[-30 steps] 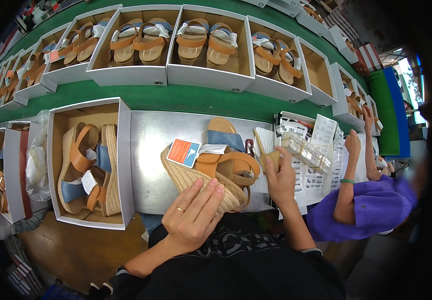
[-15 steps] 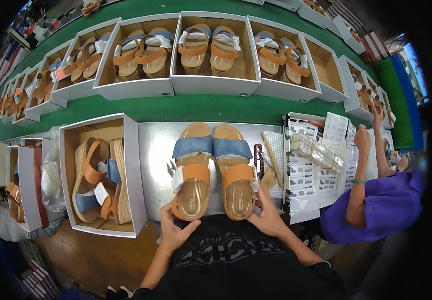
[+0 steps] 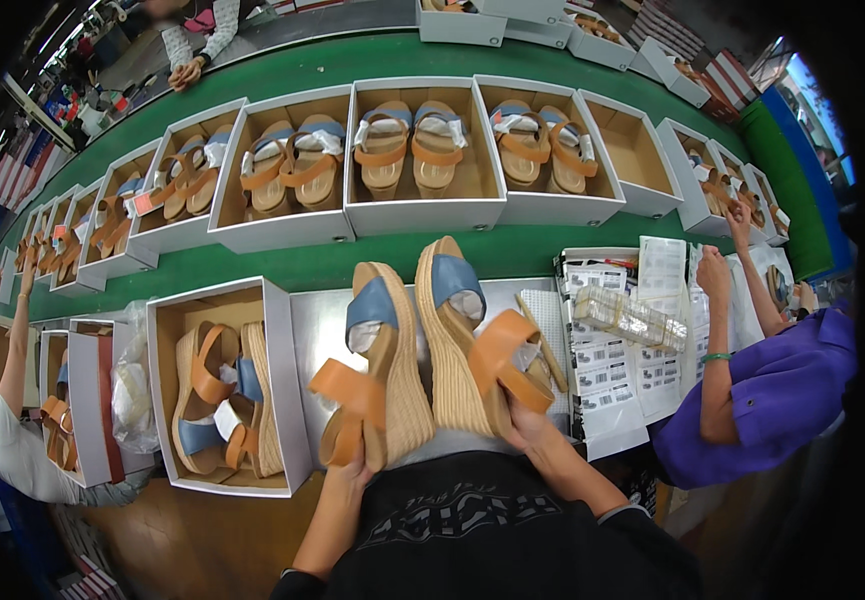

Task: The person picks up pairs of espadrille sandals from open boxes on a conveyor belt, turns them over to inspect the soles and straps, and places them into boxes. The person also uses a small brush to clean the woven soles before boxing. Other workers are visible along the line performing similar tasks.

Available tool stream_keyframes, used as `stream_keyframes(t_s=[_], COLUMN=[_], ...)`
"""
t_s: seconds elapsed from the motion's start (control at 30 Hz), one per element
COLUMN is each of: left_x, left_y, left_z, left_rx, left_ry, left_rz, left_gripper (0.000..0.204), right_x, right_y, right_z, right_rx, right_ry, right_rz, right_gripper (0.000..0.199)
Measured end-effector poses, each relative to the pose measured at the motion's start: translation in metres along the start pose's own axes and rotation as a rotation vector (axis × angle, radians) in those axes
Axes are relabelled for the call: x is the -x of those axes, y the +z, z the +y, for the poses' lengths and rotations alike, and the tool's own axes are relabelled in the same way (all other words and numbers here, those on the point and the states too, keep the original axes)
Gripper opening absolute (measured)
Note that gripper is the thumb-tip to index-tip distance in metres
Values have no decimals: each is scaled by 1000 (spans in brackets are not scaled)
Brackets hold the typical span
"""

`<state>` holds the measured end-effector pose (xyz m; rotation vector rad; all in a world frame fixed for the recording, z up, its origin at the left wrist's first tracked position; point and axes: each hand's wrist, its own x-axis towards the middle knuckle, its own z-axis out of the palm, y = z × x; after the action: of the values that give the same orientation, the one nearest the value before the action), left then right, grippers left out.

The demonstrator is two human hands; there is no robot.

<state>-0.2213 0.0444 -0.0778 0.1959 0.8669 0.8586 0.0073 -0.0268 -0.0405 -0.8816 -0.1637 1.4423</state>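
Observation:
I hold up a pair of wedge sandals with blue toe straps, orange ankle straps and woven rope-like wedges. My left hand (image 3: 350,472) grips the heel end of the left wedge sandal (image 3: 407,385), whose sole is turned to the right. At the heel of the right wedge sandal (image 3: 455,365), my right hand (image 3: 529,427) is closed, its fingers partly hidden behind the straps. The two rope wedges face each other, close together. White paper is tucked under the straps. Beneath them is a metal work surface (image 3: 322,325).
To the left, an open shoebox (image 3: 287,420) holds another such pair. A row of boxes with sandals lines the green conveyor (image 3: 282,262); one box (image 3: 635,150) has no shoes. Label sheets (image 3: 602,390) and a wrapped bundle (image 3: 629,318) lie at right, beside a purple-clad co-worker (image 3: 762,390).
Both sandals have turned from soles-down, insoles facing me, onto their sides, wedges inward. My hands turned with them. The view has shifted, showing more of the far side.

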Motion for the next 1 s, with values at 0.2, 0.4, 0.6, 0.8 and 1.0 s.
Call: stream_keyframes(t_s=[0.2, 0.4, 0.6, 0.8, 1.0], left_x=[-1, 3, 8, 16, 21], left_y=[-4, 11, 11, 8, 10], left_z=[-1, 11, 21, 28, 33], left_rx=[245, 292, 276, 209, 164], left_ry=[-124, -165, -164, -166, -174], left_rz=[-278, -363, -400, -426, -465], left_gripper=[49, 52, 56, 60, 63], right_x=[17, 66, 89, 102, 104], right_y=[0, 23, -13, -124, -218], right_z=[-1, -36, -48, -11, 20], right_rx=[-420, 744, 1508, 1914, 1891], right_ry=[206, 164, 140, -5, -421], right_rz=[-204, -8, -124, -291, -325], right_gripper=[59, 49, 36, 27, 28])
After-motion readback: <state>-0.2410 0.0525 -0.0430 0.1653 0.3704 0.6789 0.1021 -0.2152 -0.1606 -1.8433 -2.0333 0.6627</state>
